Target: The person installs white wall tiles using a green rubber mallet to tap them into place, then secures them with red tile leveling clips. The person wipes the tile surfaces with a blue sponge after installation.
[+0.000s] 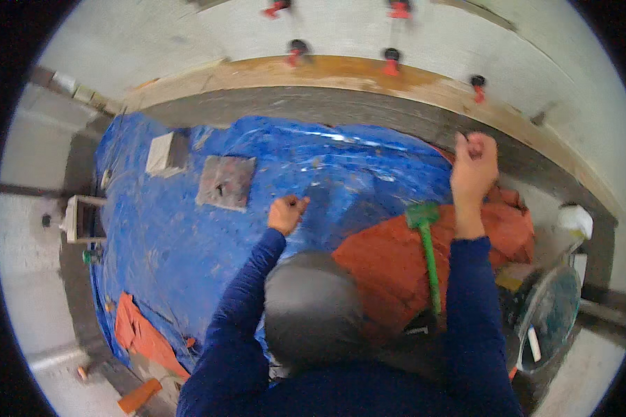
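Observation:
My right hand (pixel 474 168) is raised at the right, close to the lower edge of the wall. Its fingers are pinched together, and a small dark bit shows at the fingertips, too blurred to name. Near the middle, my left hand (pixel 287 214) hovers over a blue tarp (pixel 181 243) with its fingers curled closed. What it may hold is hidden. Below my right hand a green mallet (pixel 424 222) lies on an orange sheet (pixel 389 260). Red-and-black knobs (pixel 391 61) stick out from the pale wall panels (pixel 341 31) ahead.
A white block (pixel 167 154) and a greyish square slab (pixel 227 182) rest on the tarp. A wooden strip (pixel 327 69) runs along the wall's foot. A tub (pixel 553 316) stands at the lower right. At the left is a small white frame (pixel 85 219); an orange-handled tool (pixel 140 396) lies lower left.

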Demonstrator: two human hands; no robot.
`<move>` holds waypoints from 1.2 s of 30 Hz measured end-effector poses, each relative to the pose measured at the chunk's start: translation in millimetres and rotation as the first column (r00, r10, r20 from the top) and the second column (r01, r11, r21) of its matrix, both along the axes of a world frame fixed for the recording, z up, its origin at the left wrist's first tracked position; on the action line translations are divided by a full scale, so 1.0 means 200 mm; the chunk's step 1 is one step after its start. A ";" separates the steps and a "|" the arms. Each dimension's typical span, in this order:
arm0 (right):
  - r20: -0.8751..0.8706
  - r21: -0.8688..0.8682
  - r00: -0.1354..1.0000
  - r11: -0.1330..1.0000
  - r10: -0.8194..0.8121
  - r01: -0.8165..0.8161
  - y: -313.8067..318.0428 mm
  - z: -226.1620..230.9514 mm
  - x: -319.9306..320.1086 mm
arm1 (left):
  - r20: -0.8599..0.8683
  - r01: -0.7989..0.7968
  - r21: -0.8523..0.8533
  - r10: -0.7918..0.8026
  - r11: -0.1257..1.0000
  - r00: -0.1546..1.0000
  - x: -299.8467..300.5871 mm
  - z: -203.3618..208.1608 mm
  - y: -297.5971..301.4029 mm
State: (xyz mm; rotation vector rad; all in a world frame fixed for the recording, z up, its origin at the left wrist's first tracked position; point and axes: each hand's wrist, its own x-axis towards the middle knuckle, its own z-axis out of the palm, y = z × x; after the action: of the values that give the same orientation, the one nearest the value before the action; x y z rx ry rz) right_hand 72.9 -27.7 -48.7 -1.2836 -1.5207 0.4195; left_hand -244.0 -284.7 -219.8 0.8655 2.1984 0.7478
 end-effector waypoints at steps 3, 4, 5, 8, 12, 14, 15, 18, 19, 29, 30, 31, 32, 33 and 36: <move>0.115 -0.029 0.993 0.999 0.032 -0.029 -0.04 -0.08 0.02 | -0.247 -0.201 0.092 0.218 0.975 0.944 0.01 -0.12 -0.29; 0.126 0.006 0.991 0.998 0.054 -0.055 -0.04 -0.10 0.02 | -0.356 -0.242 0.145 0.279 0.959 0.892 -0.03 -0.14 -0.36; 0.145 -0.017 0.987 0.997 0.072 -0.070 -0.03 -0.11 0.01 | -0.245 -0.434 0.253 0.491 0.865 0.836 -0.09 -0.16 -0.42; 0.191 -0.100 0.972 0.987 0.139 -0.122 -0.03 -0.16 -0.02 | -0.481 -0.493 0.331 0.594 0.804 0.645 -0.44 -0.19 -0.54; 0.210 -0.183 0.947 0.961 0.244 -0.207 -0.08 -0.19 -0.12 | -0.611 -0.371 0.112 0.359 0.922 0.706 -0.87 -0.23 -0.56; 0.199 -0.199 0.931 0.943 0.306 -0.267 -0.11 -0.21 -0.17 | -0.632 -0.304 -0.067 0.196 0.950 0.750 -0.98 -0.22 -0.51; 0.186 -0.204 0.920 0.929 0.345 -0.308 -0.12 -0.22 -0.20 | -0.628 -0.329 -0.215 0.128 0.920 0.768 -1.01 -0.20 -0.49; 0.165 -0.234 0.892 0.895 0.422 -0.380 -0.15 -0.23 -0.23 | -0.586 -0.350 -0.347 0.091 0.870 0.805 -1.04 -0.12 -0.41; 0.146 -0.260 0.885 0.880 0.443 -0.397 -0.16 -0.23 -0.23 | -0.766 -0.374 -0.315 -0.001 0.872 0.642 -1.05 -0.10 -0.39; 0.250 -0.259 0.830 0.860 0.499 -0.439 -0.25 -0.22 -0.31 | -0.593 -0.402 -0.042 0.301 0.914 0.747 -1.42 -0.67 -0.33; 0.244 -0.259 0.830 0.858 0.502 -0.443 -0.26 -0.22 -0.32 | -0.614 -0.318 -0.099 0.194 0.943 0.765 -1.46 -0.71 -0.32; 0.221 -0.246 0.832 0.855 0.508 -0.457 -0.27 -0.21 -0.31 | -0.630 -0.228 -0.157 0.080 0.961 0.772 -1.48 -0.72 -0.30; 0.238 -0.243 0.832 0.860 0.501 -0.448 -0.28 -0.21 -0.30 | -0.459 -0.203 -0.158 0.110 0.966 0.881 -1.48 -0.71 -0.29; 0.234 -0.225 0.832 0.861 0.503 -0.457 -0.28 -0.21 -0.30 | -0.272 -0.175 -0.157 0.128 0.972 0.954 -1.46 -0.68 -0.27; 0.212 -0.220 0.827 0.850 0.520 -0.478 -0.29 -0.19 -0.29 | -0.566 -0.390 -0.288 0.173 0.875 0.806 -1.30 -0.49 -0.24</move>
State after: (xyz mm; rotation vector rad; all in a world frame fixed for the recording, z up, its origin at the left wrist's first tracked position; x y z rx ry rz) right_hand 15.1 -86.7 -86.0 -1.0721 -2.1006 0.7426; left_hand -503.4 -332.0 -318.4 0.5701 2.8871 0.1691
